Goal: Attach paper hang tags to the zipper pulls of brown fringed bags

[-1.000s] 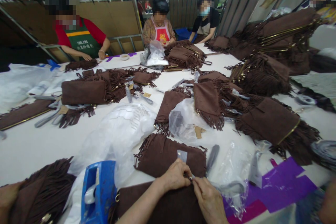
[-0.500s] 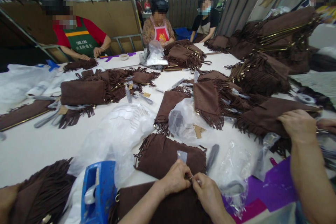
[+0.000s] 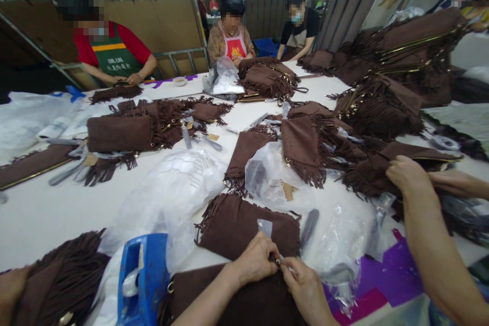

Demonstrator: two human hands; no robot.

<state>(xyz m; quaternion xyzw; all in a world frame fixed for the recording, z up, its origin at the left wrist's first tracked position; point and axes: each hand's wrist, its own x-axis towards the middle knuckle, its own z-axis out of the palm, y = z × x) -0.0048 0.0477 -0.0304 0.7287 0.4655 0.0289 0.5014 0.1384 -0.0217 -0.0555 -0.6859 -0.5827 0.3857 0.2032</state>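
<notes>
My left hand [image 3: 255,260] and my right hand [image 3: 301,285] meet at the near edge of the table, over a brown suede bag [image 3: 244,305]. Both are closed in a pinch at the bag's top edge. A small pale piece [image 3: 281,262] shows between the fingertips; I cannot make out what it is. Just beyond my hands lies another brown fringed bag [image 3: 237,224] with a small clear tag on it.
A blue tape dispenser [image 3: 143,275] stands left of my arm, beside crumpled clear plastic bags [image 3: 171,188]. A purple sheet [image 3: 382,275] lies to the right. A co-worker's hand [image 3: 407,175] grips a fringed bag [image 3: 420,155] at right. Several bags cover the white table [image 3: 46,214]; three people sit opposite.
A co-worker's arm has come in from the right, lifted a fringed bag and pulled it nearer. My own hands stay pinched at the same spot, with the right one shifted slightly.
</notes>
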